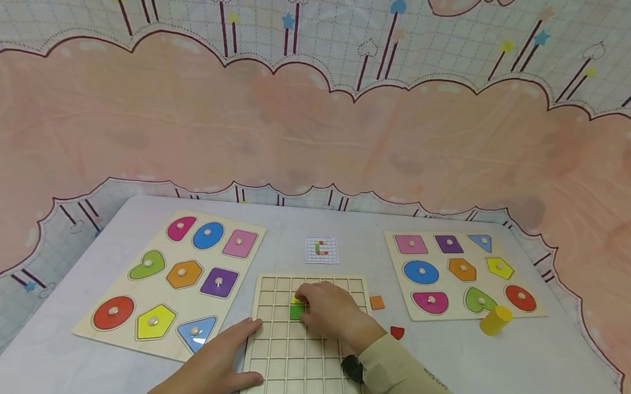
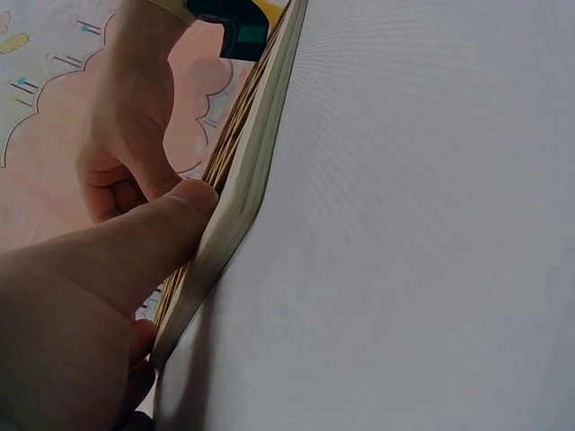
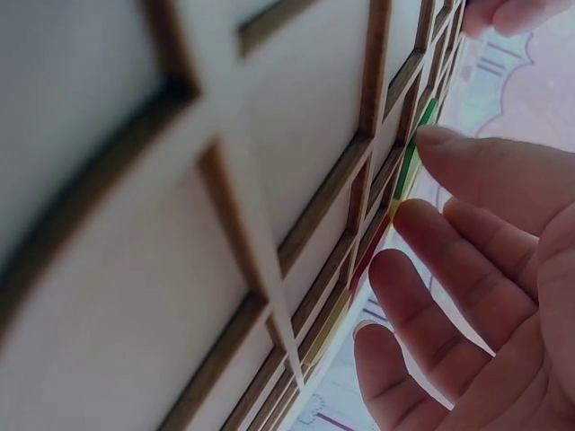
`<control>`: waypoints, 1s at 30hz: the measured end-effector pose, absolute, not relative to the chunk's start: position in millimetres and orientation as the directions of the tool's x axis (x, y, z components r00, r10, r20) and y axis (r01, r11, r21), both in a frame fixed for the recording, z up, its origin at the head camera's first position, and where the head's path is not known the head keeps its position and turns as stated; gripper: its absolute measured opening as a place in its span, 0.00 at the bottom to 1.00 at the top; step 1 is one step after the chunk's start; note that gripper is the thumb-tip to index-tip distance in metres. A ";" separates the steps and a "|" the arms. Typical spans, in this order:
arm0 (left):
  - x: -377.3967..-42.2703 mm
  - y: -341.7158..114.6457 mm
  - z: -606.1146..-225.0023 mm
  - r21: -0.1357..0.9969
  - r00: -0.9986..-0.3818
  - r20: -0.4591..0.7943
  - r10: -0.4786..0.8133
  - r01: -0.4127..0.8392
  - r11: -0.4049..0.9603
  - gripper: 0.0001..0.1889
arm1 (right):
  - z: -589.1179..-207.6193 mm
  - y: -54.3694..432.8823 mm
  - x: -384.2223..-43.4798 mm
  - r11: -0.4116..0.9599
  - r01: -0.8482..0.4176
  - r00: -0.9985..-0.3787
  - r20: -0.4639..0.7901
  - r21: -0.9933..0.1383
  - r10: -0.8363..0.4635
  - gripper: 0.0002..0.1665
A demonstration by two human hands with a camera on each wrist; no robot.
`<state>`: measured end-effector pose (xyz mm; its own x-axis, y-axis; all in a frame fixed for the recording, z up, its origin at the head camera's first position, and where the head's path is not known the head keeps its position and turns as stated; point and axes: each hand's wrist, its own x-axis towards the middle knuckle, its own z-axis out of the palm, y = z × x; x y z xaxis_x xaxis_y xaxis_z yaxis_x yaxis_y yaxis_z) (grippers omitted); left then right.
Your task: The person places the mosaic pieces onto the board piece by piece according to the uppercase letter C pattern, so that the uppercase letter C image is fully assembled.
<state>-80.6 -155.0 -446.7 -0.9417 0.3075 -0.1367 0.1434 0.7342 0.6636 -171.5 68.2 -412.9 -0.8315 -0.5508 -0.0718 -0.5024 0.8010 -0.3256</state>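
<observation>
A wooden grid board (image 1: 278,367) lies in front of me. Within its upper cells are a green tile (image 1: 296,312) and a yellow piece (image 1: 296,300), partly covered by my right hand (image 1: 333,311). In the right wrist view, that hand's thumb touches the green tile (image 3: 411,166), and its index fingertip is at the yellow piece; a red piece (image 3: 367,258) shows farther along the grid. My left hand (image 1: 219,364) rests along the board's left edge, thumb and fingers spread. The left wrist view shows its thumb on the rim.
Two shape-puzzle boards with knobbed pieces flank the grid, one left (image 1: 133,288) and one right (image 1: 393,279). Behind it lies a small pattern card (image 1: 322,251). An orange tile (image 1: 376,302), a red piece (image 1: 397,333) and a yellow cylinder (image 1: 495,320) are to the right.
</observation>
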 end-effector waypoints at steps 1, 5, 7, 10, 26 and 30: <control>-80.4 -154.9 -446.7 0.665 -0.942 -0.135 0.308 0.145 0.733 0.48 | -413.0 69.1 -171.9 0.796 -0.507 -0.828 -0.069 -0.329 -0.556 0.17; -80.7 -155.2 -446.4 0.663 -0.942 -0.136 0.308 0.145 0.735 0.48 | -413.8 72.0 -172.8 0.783 -0.519 -0.819 -0.061 -0.343 -0.570 0.16; -80.8 -155.4 -446.5 0.662 -0.942 -0.138 0.307 0.142 0.736 0.48 | -413.8 72.8 -172.8 0.784 -0.515 -0.821 -0.065 -0.347 -0.568 0.17; -80.9 -155.6 -446.9 0.664 -0.941 -0.143 0.308 0.139 0.734 0.48 | -412.9 75.5 -172.5 0.791 -0.492 -0.830 -0.080 -0.364 -0.552 0.18; -80.7 -155.4 -446.1 0.655 -0.940 -0.134 0.313 0.153 0.740 0.48 | -399.4 124.8 -169.2 0.812 -0.383 -0.873 -0.115 -0.441 -0.474 0.22; -80.5 -155.8 -445.5 0.659 -0.941 -0.128 0.314 0.156 0.736 0.47 | -397.2 138.2 -165.2 0.820 -0.332 -0.895 -0.119 -0.466 -0.430 0.23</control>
